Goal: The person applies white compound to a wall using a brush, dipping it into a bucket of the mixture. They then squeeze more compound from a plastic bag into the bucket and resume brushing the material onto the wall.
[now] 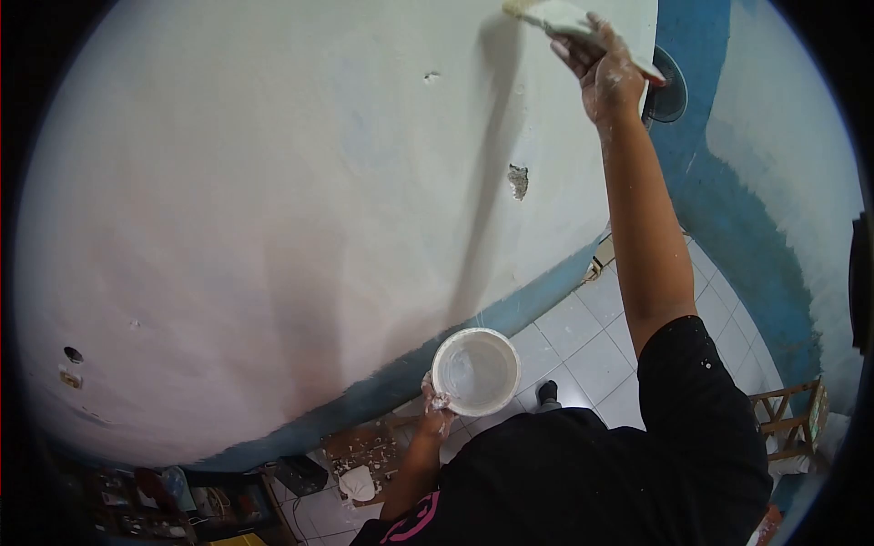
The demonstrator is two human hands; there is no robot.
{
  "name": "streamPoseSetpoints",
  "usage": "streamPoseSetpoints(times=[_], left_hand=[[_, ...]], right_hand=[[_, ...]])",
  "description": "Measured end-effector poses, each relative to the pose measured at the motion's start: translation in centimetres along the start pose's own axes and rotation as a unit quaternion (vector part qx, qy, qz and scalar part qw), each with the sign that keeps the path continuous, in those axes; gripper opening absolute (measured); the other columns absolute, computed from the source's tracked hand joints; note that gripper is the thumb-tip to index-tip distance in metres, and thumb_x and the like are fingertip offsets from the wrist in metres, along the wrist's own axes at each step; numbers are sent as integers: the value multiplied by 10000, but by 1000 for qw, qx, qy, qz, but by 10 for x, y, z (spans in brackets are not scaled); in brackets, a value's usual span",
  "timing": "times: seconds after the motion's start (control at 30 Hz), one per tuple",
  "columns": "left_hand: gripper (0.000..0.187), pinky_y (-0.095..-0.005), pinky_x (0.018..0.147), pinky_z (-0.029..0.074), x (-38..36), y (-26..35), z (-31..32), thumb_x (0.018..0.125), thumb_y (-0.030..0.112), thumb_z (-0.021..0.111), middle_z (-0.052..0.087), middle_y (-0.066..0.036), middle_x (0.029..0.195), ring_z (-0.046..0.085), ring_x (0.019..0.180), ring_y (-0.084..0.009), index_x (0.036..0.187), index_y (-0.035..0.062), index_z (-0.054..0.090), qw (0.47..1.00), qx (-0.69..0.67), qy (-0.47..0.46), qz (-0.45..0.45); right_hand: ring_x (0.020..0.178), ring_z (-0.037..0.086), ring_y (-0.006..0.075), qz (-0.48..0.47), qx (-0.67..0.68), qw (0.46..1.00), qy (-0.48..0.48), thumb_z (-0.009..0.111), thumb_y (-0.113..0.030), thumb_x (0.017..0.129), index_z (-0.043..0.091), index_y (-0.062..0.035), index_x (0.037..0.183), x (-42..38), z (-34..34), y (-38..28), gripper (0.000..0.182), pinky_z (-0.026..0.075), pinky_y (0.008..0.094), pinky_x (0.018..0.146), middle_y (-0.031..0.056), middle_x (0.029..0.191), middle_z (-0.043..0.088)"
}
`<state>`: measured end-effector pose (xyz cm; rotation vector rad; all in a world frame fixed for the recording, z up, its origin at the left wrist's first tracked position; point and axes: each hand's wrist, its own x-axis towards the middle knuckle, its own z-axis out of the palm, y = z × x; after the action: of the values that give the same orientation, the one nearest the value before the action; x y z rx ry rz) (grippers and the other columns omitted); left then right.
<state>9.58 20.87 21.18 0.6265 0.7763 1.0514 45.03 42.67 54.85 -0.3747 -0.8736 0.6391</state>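
Note:
My right hand [608, 77], spattered with white, is raised near the top of the view and closed around a wide paintbrush [566, 16]. Its pale bristles point left, close to or against the white-painted wall [391, 146]; contact cannot be made out. Lower down, my left hand [437, 407] grips the left rim of a round white bucket [476, 334]. A thin layer of whitish liquid seems to lie in the bucket. White smears cover the fingers of my left hand.
A chipped hole [518, 181] marks the wall above its blue lower band [537, 296]. A fan-like round object [669, 86] is behind my right wrist. A wooden stool or chair [790, 419] stands at right. A cluttered shelf [137, 510] is at lower left, above white floor tiles [583, 318].

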Motion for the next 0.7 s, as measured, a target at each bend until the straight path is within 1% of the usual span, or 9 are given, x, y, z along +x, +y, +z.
streamPoseSetpoints(times=[0.07, 0.13, 0.17, 0.2, 0.23, 0.3, 0.4, 0.57, 0.7], left_hand=[[750, -422, 848, 491, 11, -9, 5, 684, 248, 641, 361, -108, 1239, 443, 1134, -273, 1286, 136, 209, 1000, 0, 26, 3], [702, -433, 876, 468, 21, -15, 8, 708, 210, 614, 376, -96, 1249, 441, 1145, -267, 1292, 140, 230, 1000, -13, 27, 6], [656, -447, 914, 439, 26, -17, 10, 735, 176, 587, 391, -88, 1260, 435, 1158, -264, 1297, 143, 250, 999, -26, 16, 9], [614, -461, 951, 410, 34, -18, 13, 761, 142, 560, 407, -80, 1270, 429, 1172, -261, 1302, 145, 270, 999, -40, 6, 12], [599, -455, 954, 409, 39, -20, 15, 773, 151, 559, 408, -81, 1272, 433, 1168, -260, 1300, 142, 275, 1000, -27, 4, 9], [571, -443, 959, 406, 51, -18, 18, 796, 170, 558, 410, -82, 1276, 442, 1159, -258, 1295, 135, 284, 1000, 2, -2, 5], [673, -397, 810, 512, 71, -14, 32, 737, 198, 609, 381, -65, 1235, 462, 1118, -243, 1286, 177, 220, 1000, 15, 19, 1], [623, -434, 861, 478, 97, -8, 66, 795, 216, 579, 377, -78, 1264, 453, 1137, -249, 1298, 174, 213, 997, 17, 55, -44], [582, -452, 940, 413, 124, -32, 59, 835, 271, 557, 377, -83, 1282, 422, 1174, -268, 1302, 179, 223, 998, -38, 58, -3]], right_hand=[[893, 601, 294, -32, -11, 999, -4, 387, -303, 928, 402, 29, 1211, -4, -4, -7, 436, 473, 395, 851, 218, 987, 591], [935, 593, 277, -26, -197, 980, -7, 345, -385, 936, 450, -7, 1218, -37, -40, 34, 484, 490, 376, 811, 189, 1012, 595], [912, 602, 265, 43, -240, 970, 10, 337, -418, 932, 463, -12, 1218, -65, -61, 63, 512, 507, 366, 772, 175, 1017, 596], [832, 630, 180, -19, -284, 958, 38, 399, -270, 935, 492, -13, 1177, -82, -106, 121, 365, 531, 294, 675, 105, 999, 615], [748, 640, 180, 114, -200, 970, 72, 445, -265, 918, 528, -3, 1113, -111, -109, 119, 338, 543, 300, 635, 123, 946, 616], [809, 633, 262, 284, -142, 939, 135, 460, -378, 900, 505, 1, 1128, -127, -124, 115, 444, 532, 367, 709, 172, 940, 608], [779, 634, 258, 353, -162, 915, 105, 494, -368, 885, 504, 14, 1115, -95, -121, 101, 446, 531, 355, 690, 177, 920, 607], [772, 634, 293, 138, -55, 989, 15, 505, -378, 877, 512, 41, 969, -3, -47, 34, 429, 517, 367, 679, 201, 897, 605], [711, 637, 241, -39, -48, 994, -88, 513, -265, 888, 538, 37, 958, 3, -81, 66, 311, 529, 300, 606, 133, 837, 619]])
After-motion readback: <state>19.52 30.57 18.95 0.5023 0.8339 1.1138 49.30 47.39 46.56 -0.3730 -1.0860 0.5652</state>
